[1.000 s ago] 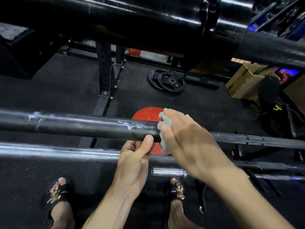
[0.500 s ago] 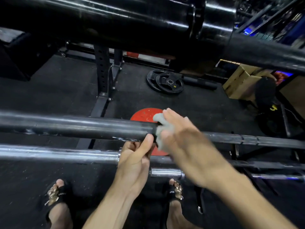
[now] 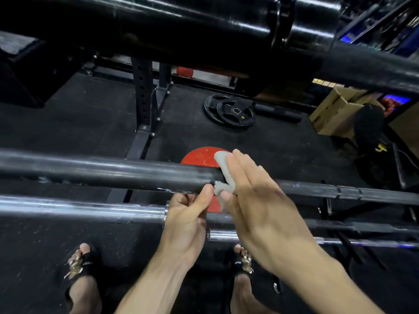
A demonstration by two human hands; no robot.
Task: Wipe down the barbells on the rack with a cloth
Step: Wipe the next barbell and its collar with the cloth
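A dark barbell (image 3: 113, 172) runs across the middle of the view on the rack. My right hand (image 3: 254, 200) wraps a small grey cloth (image 3: 223, 171) around the bar where its thick sleeve meets the thinner shaft. My left hand (image 3: 188, 216) grips the sleeve end from below, thumb up against its front, right beside the cloth. A chrome barbell (image 3: 79, 206) lies parallel just below. A thick black barbell (image 3: 181, 26) with a collar crosses the top, close to the camera.
Black rubber floor lies beneath. A red plate (image 3: 199, 156) sits under the bar, black plates (image 3: 229, 111) further back, and a black rack upright (image 3: 141, 94) at left. Cardboard boxes (image 3: 333, 112) stand at right. My sandalled feet (image 3: 80, 266) are below.
White smears on top of the dark sleeve a second ago now sit along its underside, so the sleeve has turned. Both hands keep their places at the sleeve end.
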